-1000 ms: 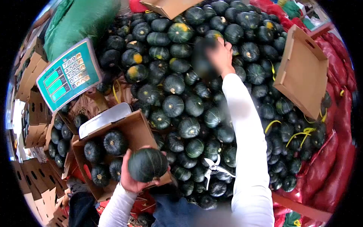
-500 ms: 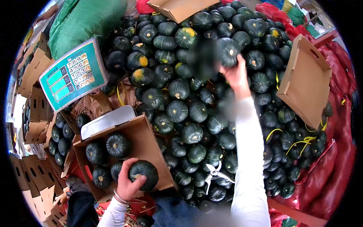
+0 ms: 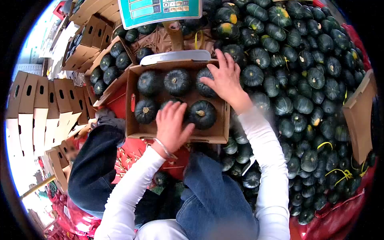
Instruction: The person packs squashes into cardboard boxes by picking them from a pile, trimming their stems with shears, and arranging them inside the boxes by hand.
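Brown cardboard box (image 3: 223,124) holds six squat, round, dark-green squashes (image 3: 177,82)

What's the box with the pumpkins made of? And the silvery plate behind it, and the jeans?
The box looks like cardboard: dull and brown, with thin, folded walls. The plate is probably metal, since it's smooth, pale and silvery, but it could be plastic. The jeans seem to be denim: dull, faded blue cloth with soft creases.

Open cardboard box (image 3: 150,130), six dark green squashes (image 3: 177,82) on its base, in two rows of three
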A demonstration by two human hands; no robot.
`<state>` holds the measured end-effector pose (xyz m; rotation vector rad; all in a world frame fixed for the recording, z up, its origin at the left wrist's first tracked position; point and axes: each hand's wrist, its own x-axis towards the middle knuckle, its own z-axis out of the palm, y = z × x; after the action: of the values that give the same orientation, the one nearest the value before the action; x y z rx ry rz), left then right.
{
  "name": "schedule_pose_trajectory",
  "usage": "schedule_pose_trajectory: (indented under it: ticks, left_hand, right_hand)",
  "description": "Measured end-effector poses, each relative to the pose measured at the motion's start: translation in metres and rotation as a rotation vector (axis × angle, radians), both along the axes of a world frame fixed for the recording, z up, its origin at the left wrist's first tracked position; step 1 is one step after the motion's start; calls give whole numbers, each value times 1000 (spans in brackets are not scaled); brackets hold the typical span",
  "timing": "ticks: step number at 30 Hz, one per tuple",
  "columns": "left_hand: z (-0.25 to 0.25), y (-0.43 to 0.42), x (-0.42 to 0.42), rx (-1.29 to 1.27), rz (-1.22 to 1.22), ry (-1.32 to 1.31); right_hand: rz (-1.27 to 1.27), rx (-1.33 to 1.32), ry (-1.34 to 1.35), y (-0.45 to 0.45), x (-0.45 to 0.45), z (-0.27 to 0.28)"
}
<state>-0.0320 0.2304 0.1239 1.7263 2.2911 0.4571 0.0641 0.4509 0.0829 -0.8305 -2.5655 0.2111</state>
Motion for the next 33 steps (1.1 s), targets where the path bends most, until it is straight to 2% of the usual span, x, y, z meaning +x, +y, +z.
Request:
schedule_pose_trajectory:
  ticks: [1, 3, 6, 7, 9, 10, 13, 15, 17, 22, 23, 25, 27, 29, 31, 33]
  left_hand:
    - [5, -5, -14, 115, -2, -38]
    - [22, -18, -40, 175, 78, -79]
    - [28, -36, -80, 251, 221, -162]
    - [30, -37, -87, 287, 272, -139]
    - [32, -37, -93, 307, 373, -305]
    - [33, -35, -90, 300, 342, -262]
    - [25, -27, -76, 358, 226, -238]
    - [23, -23, -61, 399, 117, -243]
    - [24, -20, -50, 410, 51, -270]
    - [15, 2, -27, 393, -129, -346]
    - [-1, 13, -23, 413, -204, -329]
    - [-23, 29, -13, 362, -290, -282]
    - [-43, 40, -21, 274, -488, -36]
    - [-43, 44, -28, 238, -471, -83]
    - [-45, 41, -29, 275, -368, -255]
    - [-55, 40, -31, 395, -361, -332]
  right_hand:
    - [1, 15, 56, 0, 5, 4]
    - [5, 49, 171, 5, 31, 14]
    - [-358, -80, 215, -28, 121, 42]
    - [-495, -138, 179, -46, 159, 41]
    - [-654, -202, -60, -92, 236, 26]
    - [-732, -278, -175, -120, 266, 12]
    - [-820, -358, -383, -194, 270, 9]
    - [-873, -366, -403, -214, 269, -22]
    - [-936, -222, -540, -212, 256, -33]
    - [-886, -378, -555, -193, 263, -32]
    - [-880, -412, -563, -188, 262, -28]
    - [-873, -476, -559, -184, 250, -14]
    - [-837, -513, -603, -178, 250, -2]
    - [-703, -542, -455, -166, 271, -1]
    - [-746, -811, -354, -159, 265, 30]
    - [-650, -647, -362, -165, 252, 43]
